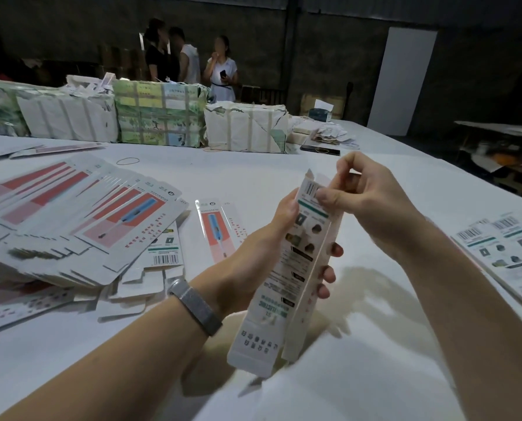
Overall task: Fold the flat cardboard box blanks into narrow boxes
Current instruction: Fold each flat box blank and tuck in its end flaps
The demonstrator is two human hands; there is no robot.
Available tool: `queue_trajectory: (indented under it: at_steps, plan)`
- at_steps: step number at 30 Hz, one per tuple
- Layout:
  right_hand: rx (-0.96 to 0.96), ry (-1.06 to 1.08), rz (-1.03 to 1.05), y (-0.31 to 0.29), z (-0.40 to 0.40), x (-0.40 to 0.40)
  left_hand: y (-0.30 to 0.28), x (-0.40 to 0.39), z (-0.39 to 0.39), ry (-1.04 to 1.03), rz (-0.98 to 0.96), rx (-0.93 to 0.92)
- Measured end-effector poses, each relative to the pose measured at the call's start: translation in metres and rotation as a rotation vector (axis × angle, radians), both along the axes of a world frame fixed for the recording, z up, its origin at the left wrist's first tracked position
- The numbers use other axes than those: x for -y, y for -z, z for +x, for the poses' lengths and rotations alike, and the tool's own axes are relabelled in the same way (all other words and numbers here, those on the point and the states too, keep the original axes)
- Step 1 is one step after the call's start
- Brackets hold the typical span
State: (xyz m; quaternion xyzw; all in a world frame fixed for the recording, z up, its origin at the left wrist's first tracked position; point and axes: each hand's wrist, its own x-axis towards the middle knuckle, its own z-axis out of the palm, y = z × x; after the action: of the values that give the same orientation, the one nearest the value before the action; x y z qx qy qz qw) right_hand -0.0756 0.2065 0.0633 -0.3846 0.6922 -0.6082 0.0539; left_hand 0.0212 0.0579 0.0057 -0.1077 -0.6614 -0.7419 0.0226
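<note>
The left hand (262, 253) wraps around the middle of a long narrow box (287, 268), thumb against the printed face near its upper part and the fingertips (329, 273) curled round the far side, showing past the right edge. The right hand (372, 205) pinches the top end of the box, thumb pressed flat on the barcode panel and the forefinger bent over a small flap (311, 177) that stands up at the top. The box is held tilted in the air above the white table (253, 177), its lower end near the person's body. A grey wristband (196, 305) sits on the left wrist. To the left, a fanned pile of flat blanks (80, 214) with red and pink printing lies on the table, and one folded box (220, 229) lies just beside it. More flat blanks (508, 253) lie at the right edge. Wrapped bundles (159, 117) stand along the far side of the table, a rubber band (127, 161) before them, and three people (190, 62) stand behind.
</note>
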Motion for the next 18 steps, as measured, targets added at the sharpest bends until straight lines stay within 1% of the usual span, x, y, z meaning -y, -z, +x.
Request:
queue_trajectory:
  at_steps: [2, 4, 5, 6, 7, 9, 11, 12, 13, 16, 18]
  plan:
    - [0.035, -0.035, -0.053, -0.002, -0.001, -0.004, -0.003, -0.003, -0.007, -0.027, -0.017, -0.154]
    - [0.015, -0.054, -0.086, -0.003, 0.000, -0.006, 0.000, -0.006, -0.011, -0.070, 0.024, -0.105]
    - [-0.023, -0.042, -0.095, -0.002, 0.001, -0.005, 0.002, -0.008, -0.010, -0.105, 0.014, -0.043]
    - [-0.078, -0.013, -0.094, -0.001, 0.003, -0.004, 0.004, -0.007, -0.003, -0.096, 0.003, -0.021]
    - [-0.143, 0.026, -0.085, 0.001, 0.005, -0.001, 0.007, -0.005, 0.008, -0.079, 0.011, -0.040]
    - [-0.260, 0.127, -0.079, 0.007, 0.007, 0.005, 0.009, -0.002, 0.007, -0.133, 0.043, -0.112]
    - [-0.342, 0.263, -0.106, 0.012, 0.009, 0.011, 0.004, -0.005, 0.002, -0.192, -0.011, -0.169]
    - [-0.351, 0.306, -0.130, 0.013, 0.011, 0.014, 0.004, -0.005, 0.000, -0.217, -0.039, -0.190]
    - [-0.322, 0.308, -0.161, 0.014, 0.013, 0.016, 0.004, -0.005, -0.001, -0.241, -0.053, -0.210]
    - [-0.130, 0.199, -0.247, 0.018, 0.018, 0.021, 0.001, -0.004, 0.002, -0.226, -0.044, -0.224]
    - [-0.102, 0.170, -0.267, 0.018, 0.020, 0.021, -0.003, -0.003, 0.004, -0.201, 0.035, -0.198]
